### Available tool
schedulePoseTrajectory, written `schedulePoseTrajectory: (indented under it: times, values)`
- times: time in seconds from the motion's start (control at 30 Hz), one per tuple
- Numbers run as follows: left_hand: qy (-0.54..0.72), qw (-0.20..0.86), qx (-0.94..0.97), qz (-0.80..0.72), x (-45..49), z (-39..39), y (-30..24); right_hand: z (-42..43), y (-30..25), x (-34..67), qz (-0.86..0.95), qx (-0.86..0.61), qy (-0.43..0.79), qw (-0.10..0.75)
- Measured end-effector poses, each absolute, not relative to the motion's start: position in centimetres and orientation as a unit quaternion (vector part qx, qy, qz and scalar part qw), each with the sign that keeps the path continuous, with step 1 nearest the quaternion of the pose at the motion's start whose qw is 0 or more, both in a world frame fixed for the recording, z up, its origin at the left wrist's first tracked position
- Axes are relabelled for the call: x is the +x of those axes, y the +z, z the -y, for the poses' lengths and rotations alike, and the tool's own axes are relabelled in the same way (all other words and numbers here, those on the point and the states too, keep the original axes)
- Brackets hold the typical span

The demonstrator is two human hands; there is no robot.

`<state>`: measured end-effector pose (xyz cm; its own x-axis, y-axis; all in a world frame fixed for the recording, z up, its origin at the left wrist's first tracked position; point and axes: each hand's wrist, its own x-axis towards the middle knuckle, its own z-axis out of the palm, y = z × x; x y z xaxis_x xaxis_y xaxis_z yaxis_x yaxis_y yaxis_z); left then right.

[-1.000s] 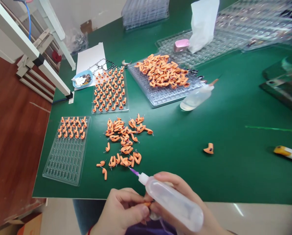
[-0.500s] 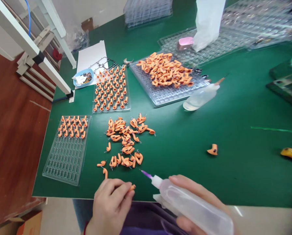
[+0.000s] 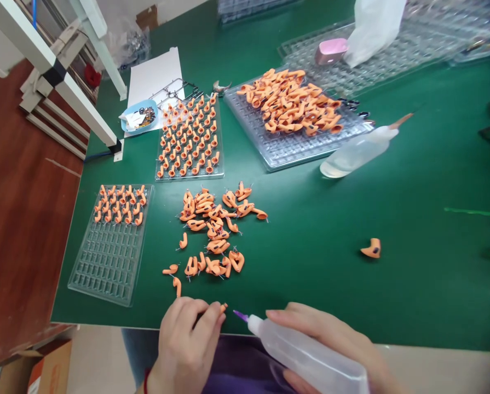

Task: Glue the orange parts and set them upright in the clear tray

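Between the thumb and fingers of my left hand [image 3: 189, 342] is a small orange earbud shell [image 3: 223, 308], mostly hidden by the fingers. My right hand [image 3: 330, 334] is wrapped around a translucent squeeze bottle [image 3: 310, 355] with a purple needle tip [image 3: 240, 316]. The tip points left and sits just to the right of the held shell, with a small gap. Beyond my hands lies a loose pile of orange earbud shells [image 3: 215, 230], some with thin wires sticking out. One separate orange piece [image 3: 372, 248] lies to the right.
At the left, a clear tray [image 3: 105, 262] is partly filled with shells. Behind it stands a fuller tray [image 3: 221, 164]. Stacked trays [image 3: 277, 158] carry a heap of orange shells. A second bottle [image 3: 355, 153] lies nearby. A blue dish [image 3: 124, 123] of small parts is at the back left.
My right hand has brought the bottle down and left, so its needle tip is now close to the shell in my left hand. The camera view has shifted slightly.
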<state>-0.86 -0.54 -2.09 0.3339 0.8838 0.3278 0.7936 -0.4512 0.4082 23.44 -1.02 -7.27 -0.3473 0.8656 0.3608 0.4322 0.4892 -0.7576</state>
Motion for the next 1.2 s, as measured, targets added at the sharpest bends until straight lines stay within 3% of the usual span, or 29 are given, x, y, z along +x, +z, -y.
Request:
schedulePoseTrajectory:
  times: [0.67, 0.93, 1.2]
  values:
    - [0.258, 0.104, 0.807, -0.521, -1.0, 0.5, -2.0, 1.1, -7.4, 23.8, 0.769, -0.432, 0.275, 0.382]
    - [0.289, 0.174, 0.782, -0.524, -0.6, 0.3, -0.9, 0.1, -5.9, 23.1, 0.736, -0.408, 0.326, 0.431]
    - [0.265, 0.180, 0.776, -0.543, -0.8, 0.1, -1.2, 0.5, -6.4, 23.9, 0.747, -0.390, 0.355, 0.404]
